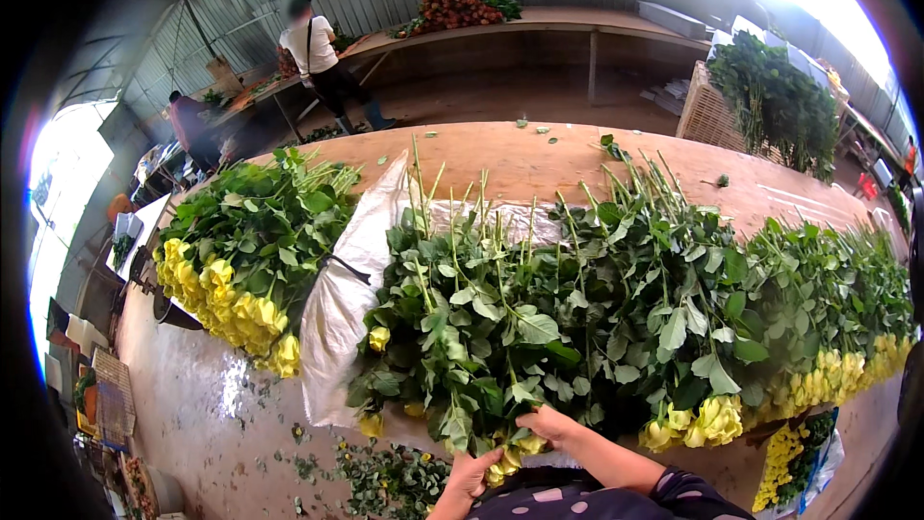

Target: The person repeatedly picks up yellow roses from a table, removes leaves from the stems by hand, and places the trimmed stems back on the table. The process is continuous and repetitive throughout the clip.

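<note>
At the near edge of the table, my left hand (470, 474) is closed around a yellow rose (502, 465) just below its bloom. My right hand (547, 423) comes in from the right, its fingers curled at the leafy stem right beside another yellow bloom (528, 444). The fingertips of both hands are partly hidden among petals and leaves. A thick spread of green rose stems (539, 327) lies in front of me, cut ends pointing away and blooms toward me. More yellow roses (717, 421) hang over the edge to the right of my hands.
A stack of yellow roses (226, 294) lies left of a white plastic sheet (337, 313); another row (828, 376) is at far right. Fallen leaves (385, 481) litter the floor. Beyond the wooden table (462, 149), a person (313, 48) stands near a bench with orange flowers (457, 5).
</note>
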The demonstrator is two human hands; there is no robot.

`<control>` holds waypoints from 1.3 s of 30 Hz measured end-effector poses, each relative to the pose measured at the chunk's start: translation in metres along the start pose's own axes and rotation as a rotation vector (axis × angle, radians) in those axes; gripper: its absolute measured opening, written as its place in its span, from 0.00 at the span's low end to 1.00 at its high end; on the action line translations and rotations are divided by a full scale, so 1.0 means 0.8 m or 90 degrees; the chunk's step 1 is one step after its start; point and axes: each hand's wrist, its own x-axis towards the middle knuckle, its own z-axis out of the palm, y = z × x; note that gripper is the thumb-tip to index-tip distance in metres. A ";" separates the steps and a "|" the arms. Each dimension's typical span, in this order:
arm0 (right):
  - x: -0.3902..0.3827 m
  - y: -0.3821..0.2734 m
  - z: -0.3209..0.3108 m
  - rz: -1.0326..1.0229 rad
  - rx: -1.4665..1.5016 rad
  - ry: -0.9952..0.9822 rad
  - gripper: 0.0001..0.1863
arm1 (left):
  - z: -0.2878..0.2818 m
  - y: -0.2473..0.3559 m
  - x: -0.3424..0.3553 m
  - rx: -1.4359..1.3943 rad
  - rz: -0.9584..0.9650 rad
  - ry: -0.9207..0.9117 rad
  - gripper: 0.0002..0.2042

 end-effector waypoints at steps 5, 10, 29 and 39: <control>-0.019 0.006 -0.002 0.023 -0.009 0.030 0.20 | 0.005 -0.035 0.009 0.176 0.146 0.074 0.27; -0.017 0.004 -0.012 0.101 0.073 0.077 0.31 | 0.011 -0.036 0.018 0.147 0.201 0.008 0.27; -0.031 -0.017 -0.026 -0.053 -0.209 0.041 0.23 | 0.005 -0.018 0.018 0.338 0.146 0.067 0.22; -0.031 0.012 -0.032 -0.109 -0.212 -0.035 0.16 | 0.025 -0.002 0.037 0.489 0.030 -0.006 0.33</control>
